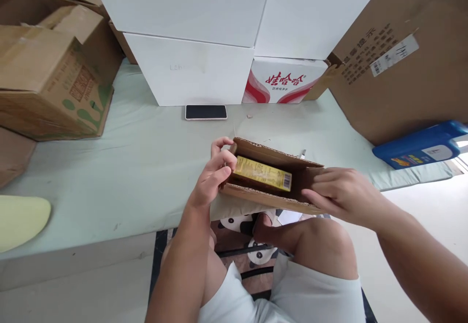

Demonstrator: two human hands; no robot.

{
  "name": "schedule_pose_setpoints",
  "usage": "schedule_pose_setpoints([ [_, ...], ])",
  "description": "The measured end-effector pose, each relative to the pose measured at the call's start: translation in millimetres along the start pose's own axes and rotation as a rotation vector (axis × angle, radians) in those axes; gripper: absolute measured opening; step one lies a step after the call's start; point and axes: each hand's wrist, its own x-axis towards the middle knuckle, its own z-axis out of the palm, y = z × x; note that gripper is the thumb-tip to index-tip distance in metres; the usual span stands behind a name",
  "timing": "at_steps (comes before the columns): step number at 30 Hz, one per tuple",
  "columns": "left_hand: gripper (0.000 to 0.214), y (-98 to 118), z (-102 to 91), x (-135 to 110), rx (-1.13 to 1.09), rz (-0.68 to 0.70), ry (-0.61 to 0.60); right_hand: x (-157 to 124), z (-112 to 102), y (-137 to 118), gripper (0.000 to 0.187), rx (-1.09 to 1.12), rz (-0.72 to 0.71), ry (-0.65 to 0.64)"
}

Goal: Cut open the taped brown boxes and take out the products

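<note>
An open cardboard box (pixel 270 199) sits at the front edge of the table, over my knees. Inside it lies a yellow printed carton (pixel 261 173) with a barcode at its right end. My left hand (pixel 215 172) grips the box's left end, its fingers bent over the rim. At the right end, my right hand (pixel 340 191) is closed on the box wall, some fingers reaching inside and partly hidden. Just behind the box's far wall, the metal tip of a small object (pixel 302 154) shows; most of it is hidden.
A phone (pixel 206 112) lies before stacked white boxes (pixel 193 69) and a red-and-white carton (pixel 283 82). Cardboard boxes (pixel 54 84) stand at left. On the right are a large cardboard sheet (pixel 409 79) and a blue bottle (pixel 417 145). A pale yellow object (pixel 22 220) lies left.
</note>
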Motion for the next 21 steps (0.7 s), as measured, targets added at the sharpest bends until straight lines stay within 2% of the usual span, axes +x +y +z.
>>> schedule_pose_setpoints([
  [2,0.050,-0.8,1.0,0.3,-0.015,0.004,0.039,15.9,-2.6,-5.9,0.022,-0.117,0.158,-0.140],
  [3,0.052,-0.9,1.6,0.7,-0.004,0.009,0.051,24.9,-1.0,-8.9,0.022,-0.145,0.219,-0.189],
  [5,0.055,0.1,2.9,2.0,0.040,0.027,0.063,42.3,5.6,-14.2,0.042,-0.155,0.265,-0.284],
  [6,0.055,0.9,3.4,2.6,0.059,0.037,0.069,49.5,9.4,-16.2,0.043,-0.164,0.271,-0.341],
  [8,0.054,3.0,4.5,3.2,0.087,0.041,0.082,59.0,14.5,-18.5,0.031,-0.212,0.287,-0.451],
  [10,0.050,4.2,5.8,3.2,0.115,0.039,0.094,59.9,13.9,-18.1,0.017,-0.277,0.320,-0.476],
  [11,0.049,4.2,6.8,3.4,0.133,0.042,0.103,57.1,11.3,-16.8,0.016,-0.298,0.341,-0.443],
  [13,0.048,2.8,9.3,5.0,0.163,0.057,0.128,46.3,3.0,-12.7,0.026,-0.305,0.378,-0.297],
  [16,0.054,-1.5,13.8,11.1,0.163,0.061,0.183,21.5,-12.4,-5.5,0.038,-0.249,0.361,0.018],
  [19,0.060,-3.9,18.1,17.5,0.133,0.038,0.202,-8.0,-24.6,1.3,0.034,-0.184,0.294,0.340],
  [21,0.061,-3.4,21.2,19.6,0.123,0.053,0.193,-28.8,-28.9,7.5,0.032,-0.169,0.327,0.529],
])
